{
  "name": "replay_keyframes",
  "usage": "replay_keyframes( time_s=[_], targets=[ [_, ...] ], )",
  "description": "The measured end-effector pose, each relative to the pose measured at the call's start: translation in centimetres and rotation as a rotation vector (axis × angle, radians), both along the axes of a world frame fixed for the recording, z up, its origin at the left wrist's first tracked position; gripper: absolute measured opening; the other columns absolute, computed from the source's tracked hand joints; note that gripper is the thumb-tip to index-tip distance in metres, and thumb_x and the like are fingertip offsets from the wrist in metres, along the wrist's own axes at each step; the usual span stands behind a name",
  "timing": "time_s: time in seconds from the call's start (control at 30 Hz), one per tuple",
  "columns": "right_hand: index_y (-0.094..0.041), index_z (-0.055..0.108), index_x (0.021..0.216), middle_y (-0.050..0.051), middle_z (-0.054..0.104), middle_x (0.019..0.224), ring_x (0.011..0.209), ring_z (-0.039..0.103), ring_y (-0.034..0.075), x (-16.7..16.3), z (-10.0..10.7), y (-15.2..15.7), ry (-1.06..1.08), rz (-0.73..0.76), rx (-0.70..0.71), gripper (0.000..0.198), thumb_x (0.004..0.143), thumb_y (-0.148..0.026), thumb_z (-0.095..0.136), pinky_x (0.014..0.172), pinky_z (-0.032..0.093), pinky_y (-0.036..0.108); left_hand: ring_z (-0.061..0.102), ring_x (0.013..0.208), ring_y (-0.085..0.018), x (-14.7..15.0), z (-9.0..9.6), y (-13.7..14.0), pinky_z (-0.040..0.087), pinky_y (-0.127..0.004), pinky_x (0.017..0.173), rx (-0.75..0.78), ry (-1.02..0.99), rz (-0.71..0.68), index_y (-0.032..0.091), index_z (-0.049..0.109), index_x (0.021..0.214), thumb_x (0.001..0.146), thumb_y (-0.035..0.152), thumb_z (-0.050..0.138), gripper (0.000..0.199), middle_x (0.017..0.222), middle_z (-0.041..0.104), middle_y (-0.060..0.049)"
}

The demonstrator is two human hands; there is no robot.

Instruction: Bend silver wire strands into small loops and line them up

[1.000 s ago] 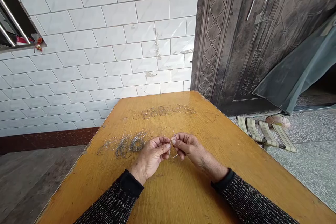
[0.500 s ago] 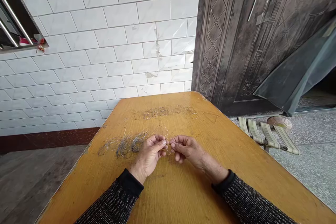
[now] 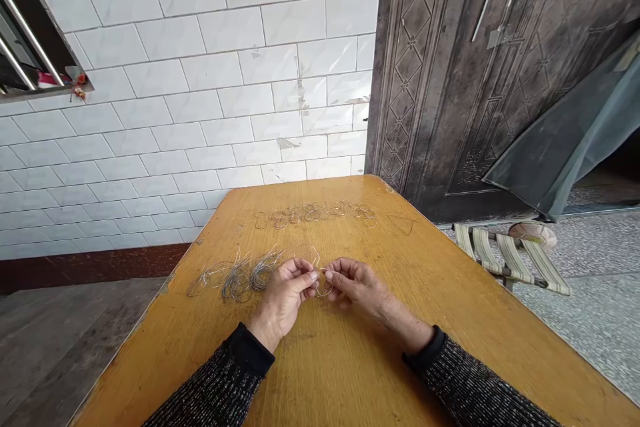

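Note:
Between my hands is a thin wire (image 3: 323, 291), curved into a small loop with one end sticking up. My left hand (image 3: 289, 290) pinches it between thumb and fingertips. My right hand (image 3: 357, 285) pinches the wire's other side, its thumb on top and close to the left fingertips. Just left of my left hand lie tangled bundles of grey wire (image 3: 239, 277) on the table. Farther back, several thin wire rings (image 3: 313, 212) lie in a row. A bent piece of thin wire (image 3: 403, 221) rests to their right.
The wooden table (image 3: 320, 373) reaches to a white tiled wall (image 3: 215, 80). On the right are a dark carved door (image 3: 450, 80) and a grey curtain (image 3: 575, 120). A stool with striped straps (image 3: 507, 257) and a round object (image 3: 533, 233) are on the floor beside the table.
The wire between my hands has shifted, and its loop now hangs lower between my fingertips. My right fingers have drawn in slightly; both hands stay in nearly the same place.

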State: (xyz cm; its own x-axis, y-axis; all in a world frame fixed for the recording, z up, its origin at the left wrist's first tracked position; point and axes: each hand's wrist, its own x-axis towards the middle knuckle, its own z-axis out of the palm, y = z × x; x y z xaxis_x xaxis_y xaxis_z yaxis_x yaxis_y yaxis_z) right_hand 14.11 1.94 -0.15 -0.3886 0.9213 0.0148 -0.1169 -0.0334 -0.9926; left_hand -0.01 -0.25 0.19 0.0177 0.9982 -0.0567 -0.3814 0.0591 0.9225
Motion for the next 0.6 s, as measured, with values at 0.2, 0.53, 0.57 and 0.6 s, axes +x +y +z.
replay_keyframes(
  time_s=[0.2, 0.53, 0.57, 0.6],
  targets=[
    [-0.016, 0.053, 0.059, -0.004, 0.048, 0.047, 0.039, 0.039, 0.005, 0.6, 0.3, 0.6, -0.069, -0.027, 0.174, 0.030, 0.066, -0.044, 0.061, 0.039, 0.029, 0.018, 0.056, 0.066, -0.013, -0.1, 0.4, -0.5, 0.041, -0.023, 0.057, 0.039, 0.199, -0.141, 0.015, 0.057, 0.085, 0.065, 0.025, 0.069, 0.025, 0.072, 0.061, -0.004],
    [-0.015, 0.055, 0.058, -0.005, 0.045, 0.046, 0.042, 0.036, 0.006, 1.2, -0.4, 0.7, -0.202, 0.157, 0.284, 0.023, 0.070, -0.035, 0.060, 0.041, 0.026, 0.019, 0.049, 0.055, -0.010, -0.6, 1.3, 0.0, 0.037, -0.020, 0.052, 0.237, 0.475, -0.016, 0.016, 0.066, 0.063, 0.064, 0.021, 0.069, 0.005, 0.058, 0.060, 0.000],
    [-0.016, 0.055, 0.060, -0.004, 0.048, 0.048, 0.043, 0.039, 0.006, 1.2, -0.3, 0.8, -0.163, 0.113, 0.255, 0.025, 0.070, -0.038, 0.059, 0.041, 0.028, 0.019, 0.049, 0.053, -0.010, -0.7, 1.2, 0.1, 0.037, -0.020, 0.051, 0.206, 0.432, -0.001, 0.015, 0.066, 0.063, 0.065, 0.020, 0.068, 0.006, 0.055, 0.059, 0.000],
    [-0.016, 0.056, 0.064, -0.003, 0.051, 0.053, 0.046, 0.043, 0.007, 1.2, -0.2, 0.9, -0.115, 0.040, 0.221, 0.027, 0.071, -0.041, 0.058, 0.042, 0.031, 0.019, 0.049, 0.052, -0.009, -0.8, 1.0, 0.3, 0.037, -0.020, 0.050, 0.166, 0.354, 0.031, 0.015, 0.065, 0.065, 0.065, 0.020, 0.068, 0.006, 0.056, 0.058, 0.000]
  ],
)
